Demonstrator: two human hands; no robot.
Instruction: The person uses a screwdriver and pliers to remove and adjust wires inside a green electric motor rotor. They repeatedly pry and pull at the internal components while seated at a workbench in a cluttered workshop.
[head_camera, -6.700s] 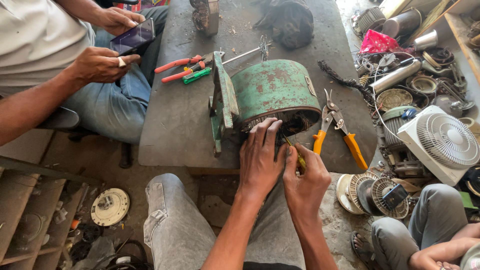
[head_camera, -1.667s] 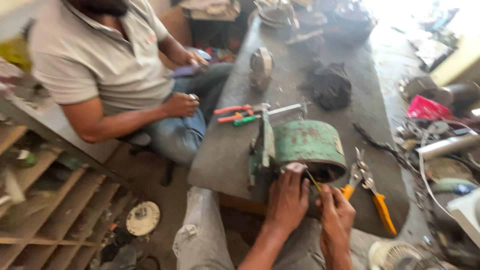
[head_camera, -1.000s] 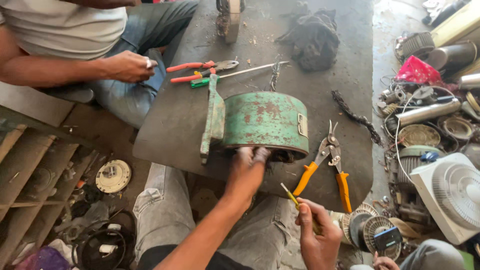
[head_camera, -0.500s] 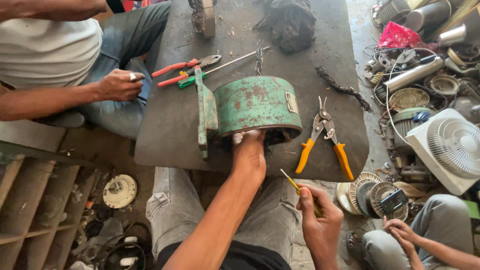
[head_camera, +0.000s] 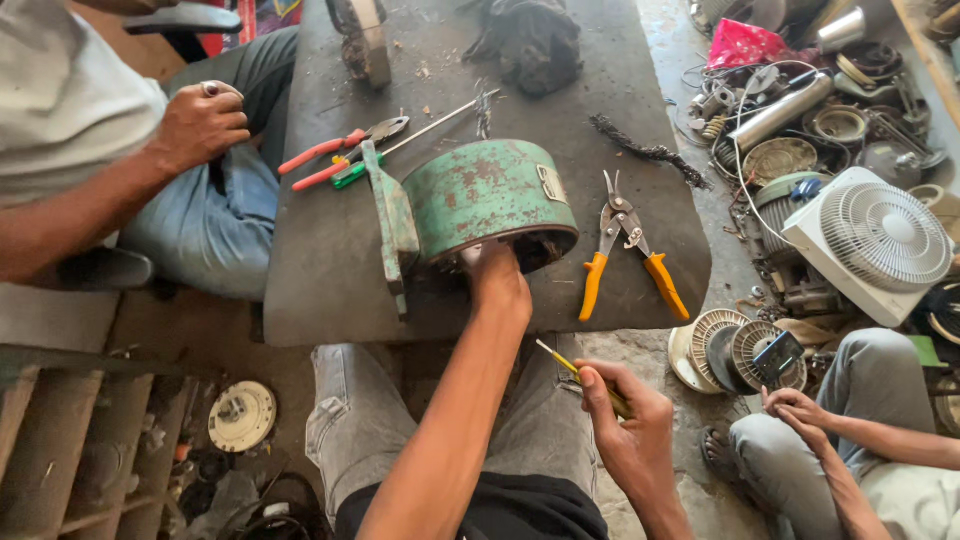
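A rusty green motor housing (head_camera: 480, 200) lies on its side on the dark workbench (head_camera: 320, 290). My left hand (head_camera: 497, 280) reaches into its open front end, fingers hidden inside the rim. My right hand (head_camera: 630, 425) is pulled back over my lap, closed around a small yellow-handled screwdriver (head_camera: 570, 368) whose tip points up and left, clear of the housing.
Orange-handled snips (head_camera: 628, 250) lie right of the housing; red-handled pliers and a green screwdriver (head_camera: 340, 160) lie to its left. A person in a grey shirt sits at left (head_camera: 200, 125). Another person's hands (head_camera: 800, 410) are at lower right, near a white fan (head_camera: 880, 240) and scrap parts.
My right hand has drawn away from the housing to my lap with the screwdriver. My left hand has gone deeper into the housing's opening. The view has swung about.
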